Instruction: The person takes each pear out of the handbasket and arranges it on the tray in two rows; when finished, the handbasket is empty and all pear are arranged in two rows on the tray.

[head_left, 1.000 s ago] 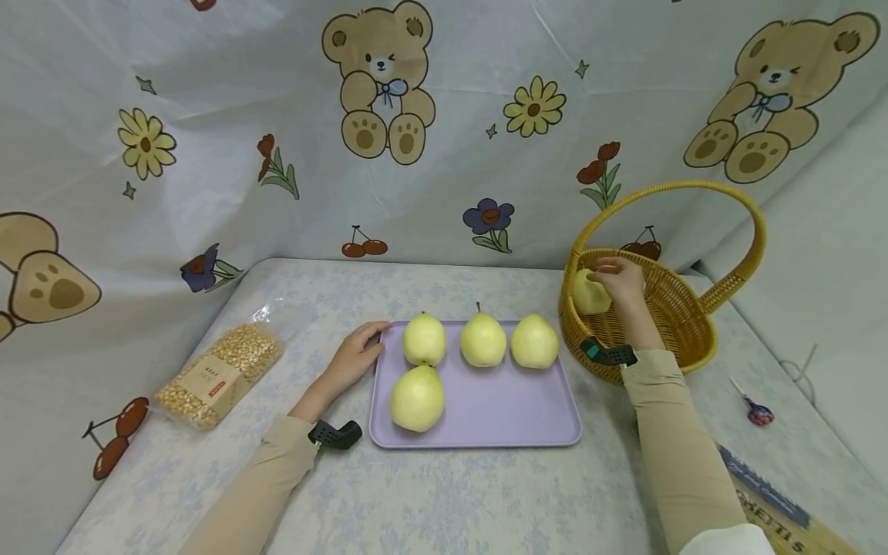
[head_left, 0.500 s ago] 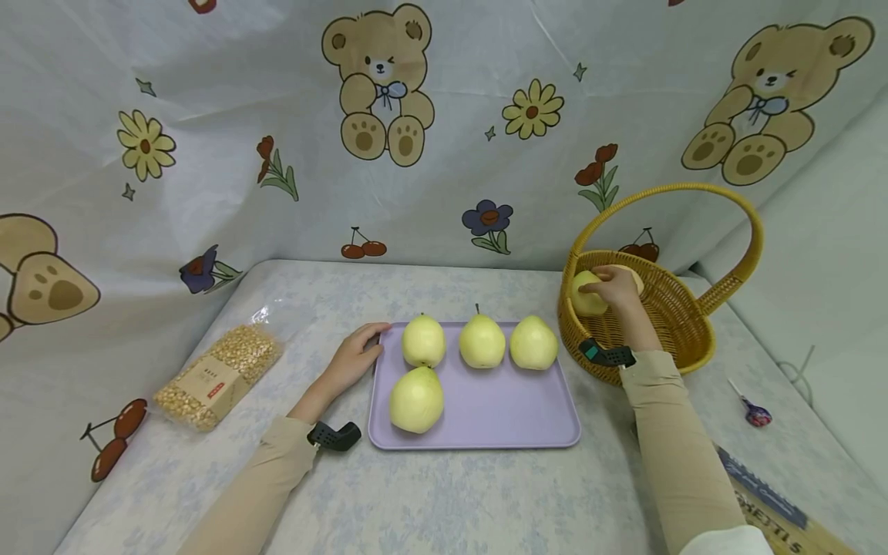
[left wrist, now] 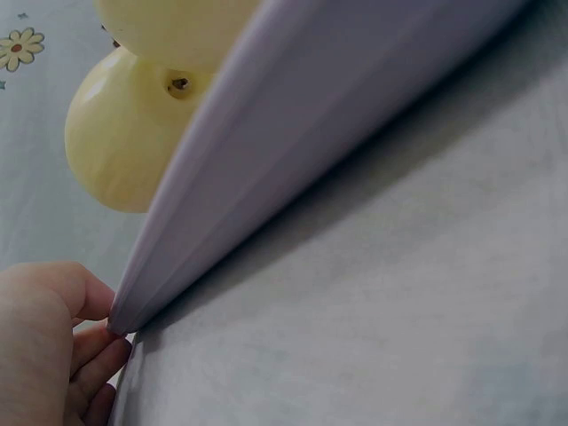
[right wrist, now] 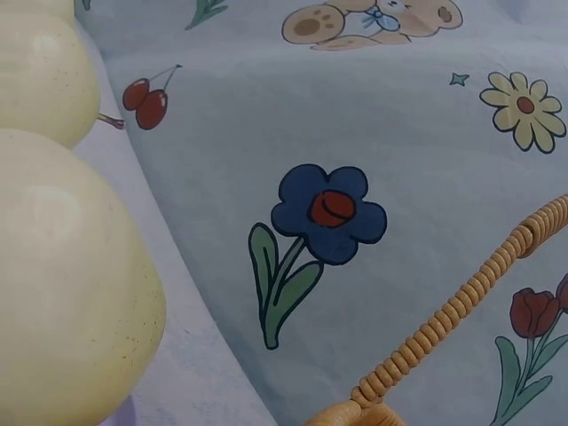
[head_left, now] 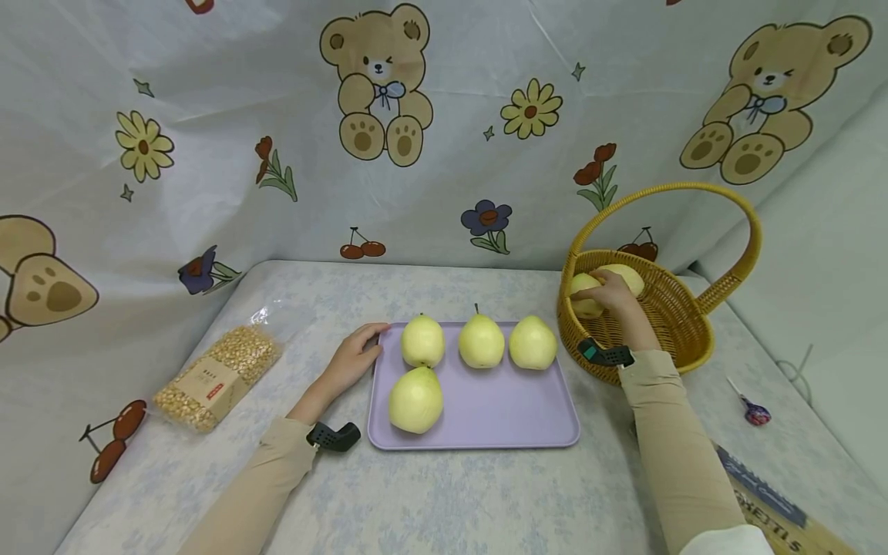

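My left hand [head_left: 351,359] holds the far left corner of the lilac tray [head_left: 509,420]. In the left wrist view, the thumb and fingers [left wrist: 98,377] meet around the tray's corner. Several pale yellow-green pears stand on the tray: a row along its far side and a nearer pear [head_left: 416,399] at the left. Inside the yellow wicker basket [head_left: 701,339], my right hand [head_left: 616,296] grips a pear [head_left: 586,307], its fingers curled over the top. Another pear [head_left: 627,277] lies behind that hand, partly covered. The right wrist view does not show the hand.
A bag of corn kernels [head_left: 220,376] lies left of the tray. To the right are a lollipop [head_left: 756,414] and a spaghetti package [head_left: 784,505], partly under the right sleeve. The basket's tall handle [head_left: 752,231] arches above the right hand. A printed cloth [head_left: 444,193] hangs behind the table.
My right hand has lowered onto the left pear in the basket and its fingers have closed round it, uncovering more of the other pear. The left hand and the tray stay put.
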Motion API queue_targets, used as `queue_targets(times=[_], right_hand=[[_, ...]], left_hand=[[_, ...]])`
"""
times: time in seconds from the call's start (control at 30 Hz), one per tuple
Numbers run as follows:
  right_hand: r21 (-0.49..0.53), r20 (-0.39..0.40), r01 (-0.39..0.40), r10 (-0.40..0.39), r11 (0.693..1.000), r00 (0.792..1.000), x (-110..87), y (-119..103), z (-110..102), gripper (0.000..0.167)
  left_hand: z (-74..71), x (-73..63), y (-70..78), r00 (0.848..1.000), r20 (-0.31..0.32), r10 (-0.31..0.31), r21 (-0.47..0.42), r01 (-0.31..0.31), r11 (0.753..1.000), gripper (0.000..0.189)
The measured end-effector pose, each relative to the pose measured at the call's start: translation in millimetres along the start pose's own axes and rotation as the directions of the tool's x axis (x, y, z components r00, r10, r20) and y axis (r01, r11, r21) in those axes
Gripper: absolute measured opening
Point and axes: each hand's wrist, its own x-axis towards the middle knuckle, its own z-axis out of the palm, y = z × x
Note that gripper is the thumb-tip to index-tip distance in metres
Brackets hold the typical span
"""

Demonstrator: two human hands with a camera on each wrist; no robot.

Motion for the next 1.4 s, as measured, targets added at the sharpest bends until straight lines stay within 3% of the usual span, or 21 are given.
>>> queue_targets(times=[0.27,0.7,1.03,1.4], right_hand=[[0.002,-0.021,-0.025,0.025,1.000,0.999,0.0,2.0,0.6,0.081],[0.107,-0.157,-0.008,0.025,0.994,0.987,-1.3,-0.2,2.3,0.082],[0.181,-0.248,-0.012,0.057,0.983,0.967,-9.4,-14.0,-2.0,0.082],[0.225,-0.256,0.079,-0.020,0.971,0.966,-30.0,-20.2,-13.0,0.080]], left_hand=[[0.5,0.6,-0.3,1.000,-0.001,0.002,0.002,-0.002,1.000,0.041],[-0.2,0.6,1.4,1.000,0.005,0.001,0.004,-0.001,1.000,0.041],[1.2,2.2,-1.3,1.000,-0.009,0.005,0.023,-0.004,1.000,0.041],[-0.2,1.7,-1.7,1.000,0.001,0.006,0.004,-0.006,1.000,0.041]])
